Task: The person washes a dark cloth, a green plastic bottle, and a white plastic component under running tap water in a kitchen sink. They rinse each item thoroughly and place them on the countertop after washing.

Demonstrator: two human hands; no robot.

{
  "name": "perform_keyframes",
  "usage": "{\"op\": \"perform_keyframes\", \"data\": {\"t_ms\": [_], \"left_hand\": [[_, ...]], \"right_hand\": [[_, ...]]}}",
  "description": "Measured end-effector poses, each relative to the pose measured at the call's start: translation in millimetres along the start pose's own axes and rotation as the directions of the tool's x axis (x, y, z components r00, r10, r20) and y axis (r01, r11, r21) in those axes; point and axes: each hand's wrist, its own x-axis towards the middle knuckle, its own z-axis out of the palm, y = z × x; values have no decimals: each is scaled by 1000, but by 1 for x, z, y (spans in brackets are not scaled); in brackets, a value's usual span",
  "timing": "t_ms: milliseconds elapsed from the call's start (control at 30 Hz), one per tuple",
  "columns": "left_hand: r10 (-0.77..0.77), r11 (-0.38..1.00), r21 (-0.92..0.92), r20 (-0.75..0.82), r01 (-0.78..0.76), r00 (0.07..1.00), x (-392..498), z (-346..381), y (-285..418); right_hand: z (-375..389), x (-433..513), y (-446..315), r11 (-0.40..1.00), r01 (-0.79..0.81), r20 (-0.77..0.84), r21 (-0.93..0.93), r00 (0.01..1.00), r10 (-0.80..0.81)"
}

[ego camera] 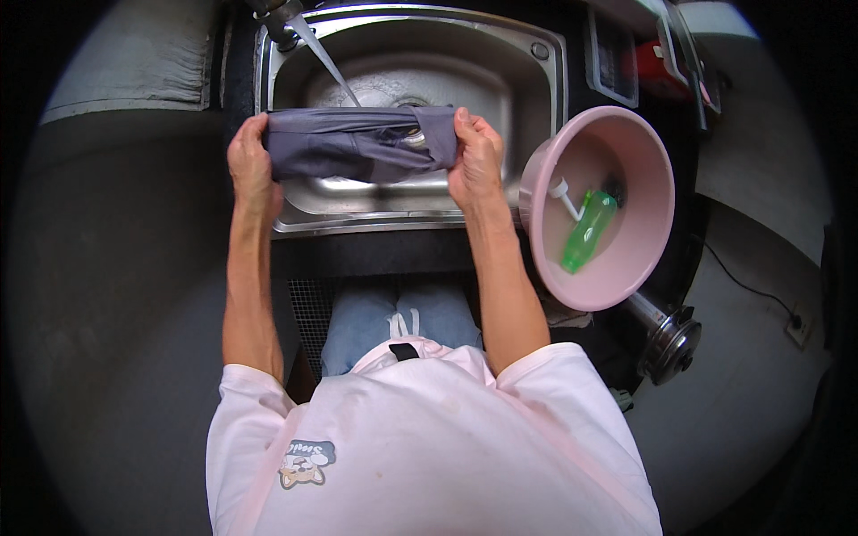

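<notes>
A dark grey cloth (328,144), possibly a garment, is stretched sideways over a stainless steel sink (529,87). My left hand (253,161) grips its left end, and my right hand (477,155) grips the right end. Near the right end the cloth gapes open and shows part of the sink's drain area. From the faucet (275,17) at the upper left, a stream of water (325,60) runs down behind the cloth's upper edge. Parts of the basin floor are hidden by the cloth.
Right of the sink stands a pink plastic basin (650,208) holding a green bottle (590,231) and a white pump top (568,197). A lidded metal pot (670,345) is below it. Clear plastic containers (611,60) and a red item (660,70) lie at the upper right.
</notes>
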Motion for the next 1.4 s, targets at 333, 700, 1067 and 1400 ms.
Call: {"op": "perform_keyframes", "data": {"t_ms": [333, 700, 1067, 1400], "left_hand": [[-223, 831, 540, 543, -133, 809, -11, 31, 25], [-188, 573, 748, 518, -335, 835, -3, 7, 85], [-77, 716, 632, 494, -297, 866, 22, -16, 82], [-118, 887, 445, 469, -119, 875, 39, -14, 56]], "right_hand": [[22, 6, 28, 315, 711, 685, -629, 698, -209], [85, 22, -80, 570, 580, 677, -582, 734, -54], [98, 32, -123, -324, 735, 783, -596, 621, -33], [100, 59, -136, -127, 593, 606, -796, 783, -142]]}}
